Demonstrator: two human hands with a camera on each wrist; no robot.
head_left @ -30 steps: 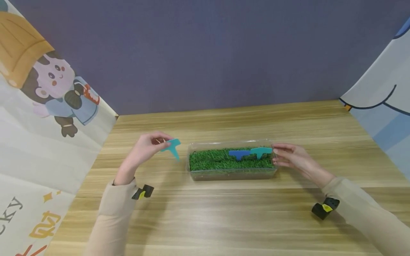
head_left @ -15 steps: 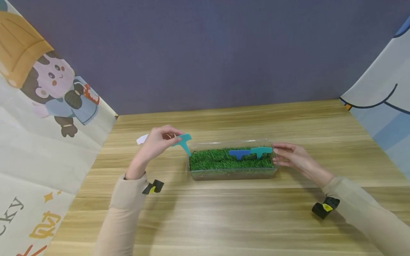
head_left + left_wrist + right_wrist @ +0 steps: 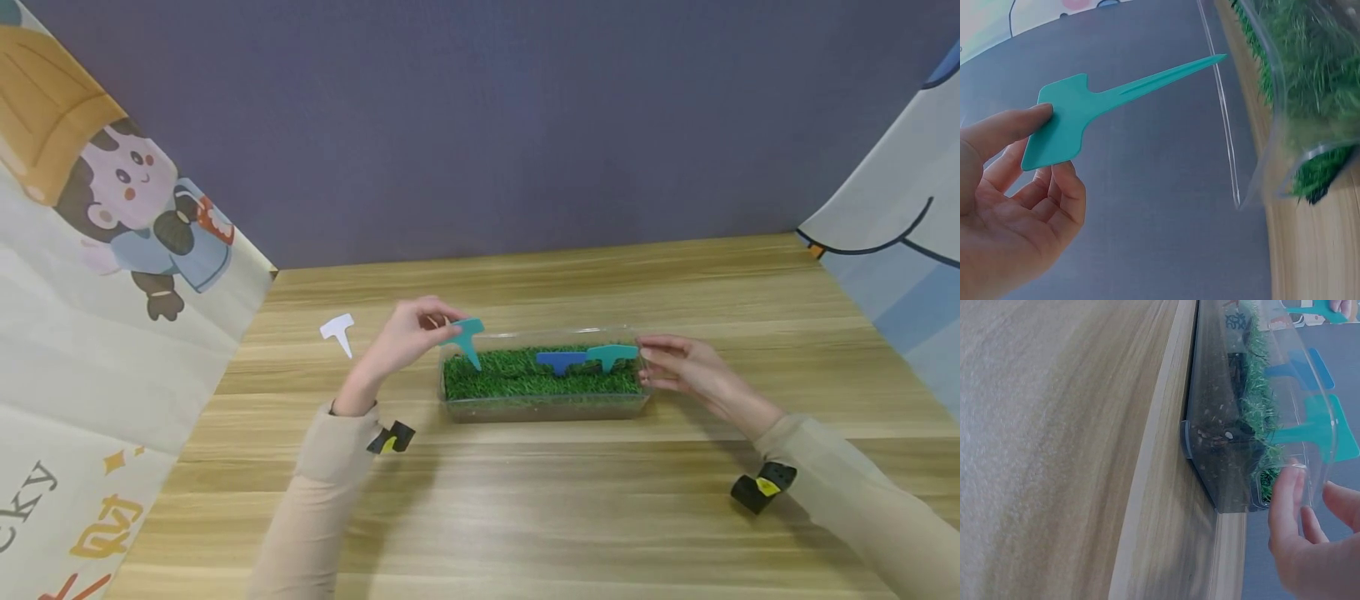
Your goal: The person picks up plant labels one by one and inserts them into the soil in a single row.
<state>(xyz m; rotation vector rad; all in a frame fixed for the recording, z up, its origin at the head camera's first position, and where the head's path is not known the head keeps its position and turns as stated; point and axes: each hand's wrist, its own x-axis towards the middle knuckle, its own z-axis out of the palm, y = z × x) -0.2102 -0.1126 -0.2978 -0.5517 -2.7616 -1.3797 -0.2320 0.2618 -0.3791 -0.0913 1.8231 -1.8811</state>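
Note:
My left hand [image 3: 407, 340] pinches a teal T-shaped plant label [image 3: 1063, 125] by its wide head, between thumb and fingers. The label's pointed stem slants down over the left part of a clear plastic planter box [image 3: 547, 412]. Green artificial grass [image 3: 498, 385] fills the box. Toward its right end stand a blue plant label [image 3: 561, 361] and another teal label [image 3: 611, 356], side by side, stems down in the grass. My right hand [image 3: 688, 373] holds the box's right end, a finger [image 3: 1285, 500] along the outside of the clear wall and the thumb near the rim.
A white plant label [image 3: 339, 331] lies on the wooden table [image 3: 540, 508], left of the box and behind the left forearm. A dark blue-grey panel [image 3: 510, 133] rises at the table's back. Printed cloths hang at the left [image 3: 60, 333] and right sides.
My left hand has carried the teal label rightward, from beside the box to over its left part. The white label behind it has come into view. My right hand stays at the box's end.

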